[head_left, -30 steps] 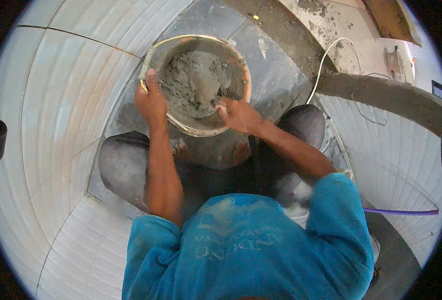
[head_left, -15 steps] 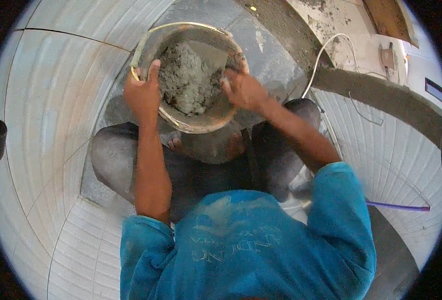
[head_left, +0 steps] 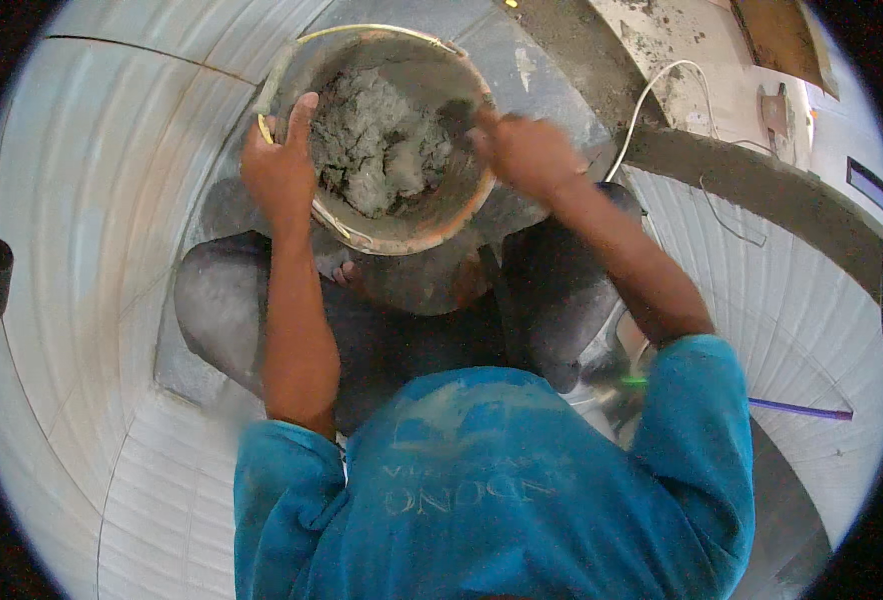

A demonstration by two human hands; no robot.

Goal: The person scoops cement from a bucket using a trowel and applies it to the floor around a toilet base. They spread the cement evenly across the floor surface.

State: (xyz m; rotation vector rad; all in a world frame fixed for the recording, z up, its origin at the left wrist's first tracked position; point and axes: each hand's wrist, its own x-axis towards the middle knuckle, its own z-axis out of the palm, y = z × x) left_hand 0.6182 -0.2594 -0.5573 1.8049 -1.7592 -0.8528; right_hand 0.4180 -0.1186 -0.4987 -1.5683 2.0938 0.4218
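A round bucket (head_left: 427,240) of wet grey mortar (head_left: 372,150) stands between my bent legs. Its yellowish handle (head_left: 382,28) lies along the far rim. My left hand (head_left: 280,178) is closed over the left rim, thumb on the inside and fingers hidden outside, beside the handle's end. At the right rim my right hand (head_left: 532,155), blurred by motion, is closed round the handle of a trowel. Only a dark, smeared part of the trowel (head_left: 456,114) shows inside the bucket, against the mortar's right side; the grip itself is hidden by my fingers.
Ribbed pale wall tiles (head_left: 102,220) rise close on my left. At the right runs a mortar-covered ledge (head_left: 752,180) with a white cable (head_left: 634,125) bent in front of it. A purple strip (head_left: 802,409) lies farther right. Crumbs of mortar dot the pale surface at the upper right.
My right hand has moved right with the trowel, from over the mortar to the bucket's right rim. The flat blade seen earlier is now mostly out of sight. My left hand keeps its hold.
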